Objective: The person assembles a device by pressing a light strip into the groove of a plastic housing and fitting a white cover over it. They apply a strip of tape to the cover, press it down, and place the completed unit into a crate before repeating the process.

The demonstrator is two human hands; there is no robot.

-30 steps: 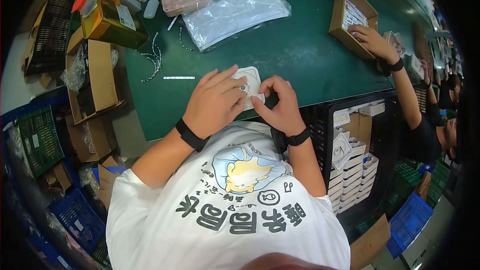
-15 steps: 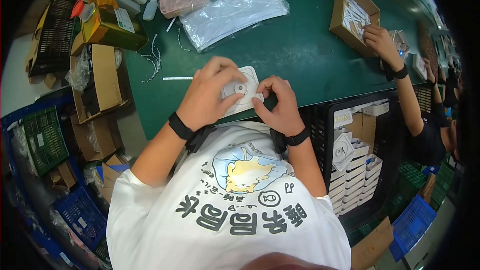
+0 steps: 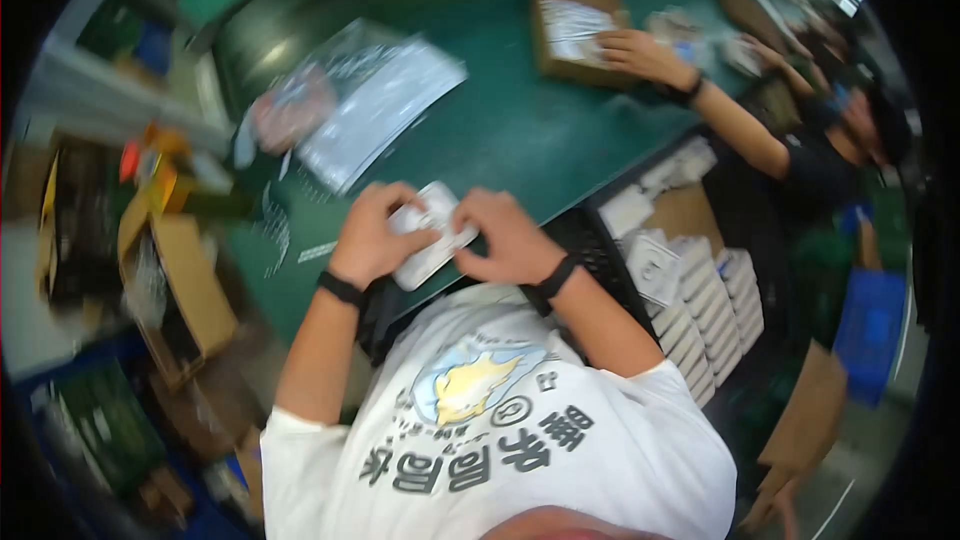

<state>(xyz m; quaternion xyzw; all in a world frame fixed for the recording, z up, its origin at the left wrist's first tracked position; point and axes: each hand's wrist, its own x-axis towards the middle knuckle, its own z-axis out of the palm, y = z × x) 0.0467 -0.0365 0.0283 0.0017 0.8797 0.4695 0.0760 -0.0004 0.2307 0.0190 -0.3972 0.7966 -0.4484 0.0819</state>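
A flat white plastic housing with rounded corners (image 3: 425,262) lies at the near edge of the green table, in front of my body. My left hand (image 3: 372,238) is curled over its left side, thumb and fingertips closed on its upper face. My right hand (image 3: 508,240) pinches the right edge, thumb below and fingers above. The fingers cover much of the housing, and motion blur hides its finer details. A printed white strip (image 3: 316,252) rests on the table left of my left hand, beside some thin beaded cords (image 3: 273,230).
Clear plastic bags with white sheets (image 3: 385,115) and a pinkish box (image 3: 292,112) lie farther back. A co-worker's hand (image 3: 645,55) reaches into a cardboard box (image 3: 560,65). At right, a black crate holds stacked white housings (image 3: 690,325). Cartons (image 3: 185,280) stand at left.
The view has turned and blurred, so the table now appears tilted. Both my hands stay at the white housing, the right one still at its edge. The co-worker's hand remains at the cardboard box.
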